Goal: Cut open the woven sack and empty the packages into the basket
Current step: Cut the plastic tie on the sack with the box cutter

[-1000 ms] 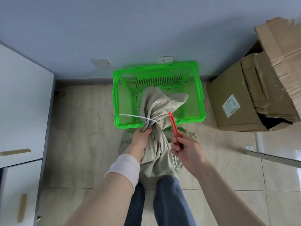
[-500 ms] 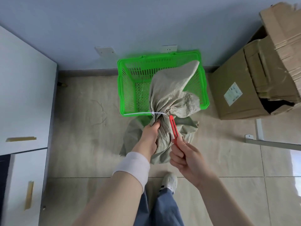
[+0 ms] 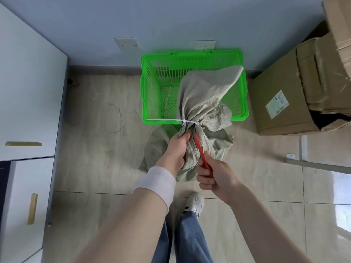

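At near rim of green plastic basket [image 3: 146, 92]: limp grey woven sack [image 3: 201, 103], likely light, slippery. Left hand [image 3: 175, 149] clenches its neck beside white cable tie [image 3: 171, 120]; right hand [image 3: 214, 175] clasps slim red cutter [image 3: 201, 152].

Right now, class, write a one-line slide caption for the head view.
Left hand grips the tied sack; right hand holds a red cutter to its neck, green basket behind.

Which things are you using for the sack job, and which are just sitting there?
For the job: woven sack, white tie, red cutter, green basket.
Just lying about: cardboard box, white cabinet, wall sockets.
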A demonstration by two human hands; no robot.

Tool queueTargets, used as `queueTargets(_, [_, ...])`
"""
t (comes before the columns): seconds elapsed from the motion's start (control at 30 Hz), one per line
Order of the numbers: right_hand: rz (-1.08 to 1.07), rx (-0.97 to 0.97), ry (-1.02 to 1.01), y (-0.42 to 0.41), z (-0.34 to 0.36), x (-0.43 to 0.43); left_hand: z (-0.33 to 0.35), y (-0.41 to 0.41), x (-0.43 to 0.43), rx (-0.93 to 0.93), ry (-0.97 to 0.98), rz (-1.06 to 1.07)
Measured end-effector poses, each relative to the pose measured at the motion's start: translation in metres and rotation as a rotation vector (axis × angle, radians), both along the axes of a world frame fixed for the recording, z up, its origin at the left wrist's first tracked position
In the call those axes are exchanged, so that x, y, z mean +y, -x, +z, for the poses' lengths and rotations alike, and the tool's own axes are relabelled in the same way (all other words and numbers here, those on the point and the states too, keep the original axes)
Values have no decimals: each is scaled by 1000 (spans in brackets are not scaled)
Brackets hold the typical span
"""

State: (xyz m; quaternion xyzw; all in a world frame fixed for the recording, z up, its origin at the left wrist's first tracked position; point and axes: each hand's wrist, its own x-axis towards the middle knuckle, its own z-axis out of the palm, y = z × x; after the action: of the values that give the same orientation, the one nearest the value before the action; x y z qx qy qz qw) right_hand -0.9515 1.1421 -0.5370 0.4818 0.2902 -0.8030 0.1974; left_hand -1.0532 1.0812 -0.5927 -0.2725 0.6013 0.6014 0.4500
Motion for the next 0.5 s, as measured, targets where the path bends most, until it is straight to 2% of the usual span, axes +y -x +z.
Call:
queueTargets(0.13, [0,-2,-75,10,0,-2,-2,-2,-1,76,-1,-38])
queueTargets(0.4, [-14,22,-139,18,6,-4,0,-8,-5,96,-53,-23])
queueTargets(0.5, [-2,29,-266,21,4,-7,2,-9,-5,81,-69,-54])
